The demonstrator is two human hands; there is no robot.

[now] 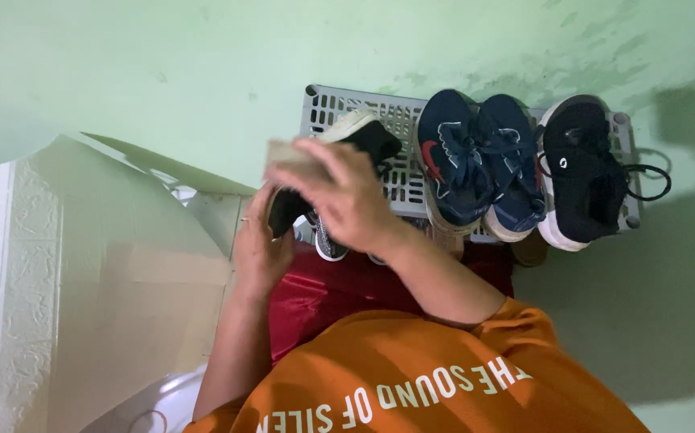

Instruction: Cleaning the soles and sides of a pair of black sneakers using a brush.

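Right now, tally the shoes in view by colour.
Navy blue shoes with blue laces, on the grey rack: 2
Black shoes with white soles: 2, one on the rack, one held in the hands (left, right)
Total: 4

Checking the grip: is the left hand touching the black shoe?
Touching. The head view shows the left hand cupped against the black shoe at its lower end, no gap between them.

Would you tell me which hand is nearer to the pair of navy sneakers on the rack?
Right. The right hand is just beside the navy sneakers; the left hand is farther, under the black shoe.
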